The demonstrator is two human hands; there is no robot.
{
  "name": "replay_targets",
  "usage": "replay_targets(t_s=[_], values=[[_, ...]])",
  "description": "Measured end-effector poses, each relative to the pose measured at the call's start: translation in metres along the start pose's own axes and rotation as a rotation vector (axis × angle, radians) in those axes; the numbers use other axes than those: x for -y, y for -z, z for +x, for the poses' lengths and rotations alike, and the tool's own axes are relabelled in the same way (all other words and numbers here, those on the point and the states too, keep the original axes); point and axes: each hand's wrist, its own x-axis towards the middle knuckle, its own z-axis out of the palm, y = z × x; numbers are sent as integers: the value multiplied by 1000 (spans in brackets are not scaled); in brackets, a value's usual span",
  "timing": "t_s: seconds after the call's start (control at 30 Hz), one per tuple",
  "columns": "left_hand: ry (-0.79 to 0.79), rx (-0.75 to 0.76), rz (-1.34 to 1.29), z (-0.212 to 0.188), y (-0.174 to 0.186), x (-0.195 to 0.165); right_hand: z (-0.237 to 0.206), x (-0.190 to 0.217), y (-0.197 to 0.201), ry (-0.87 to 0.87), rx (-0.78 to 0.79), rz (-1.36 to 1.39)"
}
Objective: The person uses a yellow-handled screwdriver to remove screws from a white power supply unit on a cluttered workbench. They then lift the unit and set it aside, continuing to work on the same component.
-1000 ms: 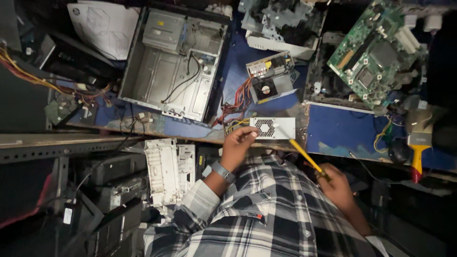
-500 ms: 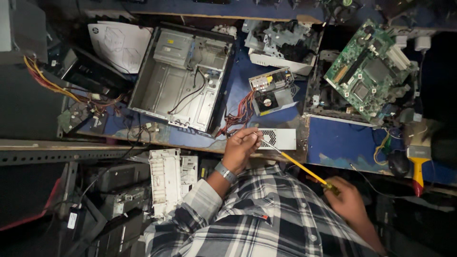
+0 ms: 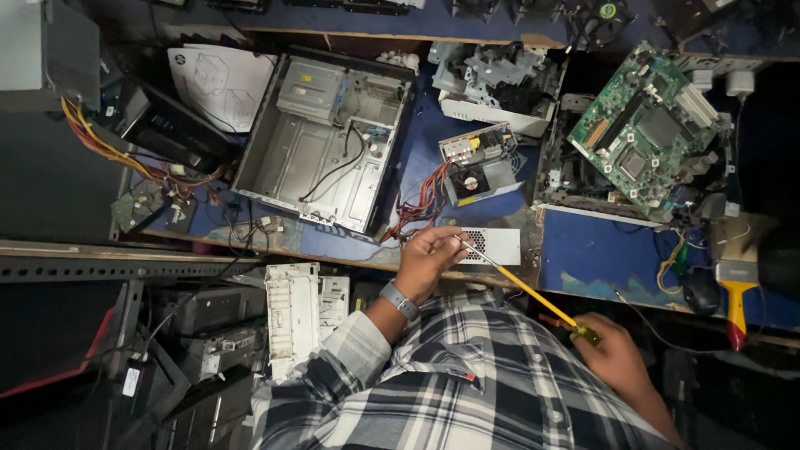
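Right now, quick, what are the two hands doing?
Left hand: closed, pinching the tip end of the yellow screwdriver against the grey metal box.
Right hand: closed on the screwdriver's handle.

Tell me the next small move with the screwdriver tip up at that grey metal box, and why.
Probably seat the tip squarely before turning. The left hand grips the near end of the grey metal box at the bench edge and pinches the shaft of the yellow screwdriver, while the right hand holds its handle low, so the tool runs at a slant. Whether the tip sits in a screw is too small to tell.
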Motion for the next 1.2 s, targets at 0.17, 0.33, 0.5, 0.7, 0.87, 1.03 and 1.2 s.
replay_targets(t_s=[0.17,0.33,0.5,0.7,0.87,1.03,1.2], values=[[-19,21,81,2,1,5,0,-14,-1,11,-5,4],[-104,19,179,4,7,19,-1,-30,-3,-48,100,48],[-89,-23,175,11,24,37,-7,-26,0,-210,208,109],[3,-25,212,24,41,58,-17,2,14,-176,169,104],[92,-14,124,30,50,72,-23,24,19,-350,201,-95],[257,-118,-82,35,48,95,-33,34,14,-325,174,-343],[452,-100,-302,45,50,113,-40,14,7,-220,135,-461]])
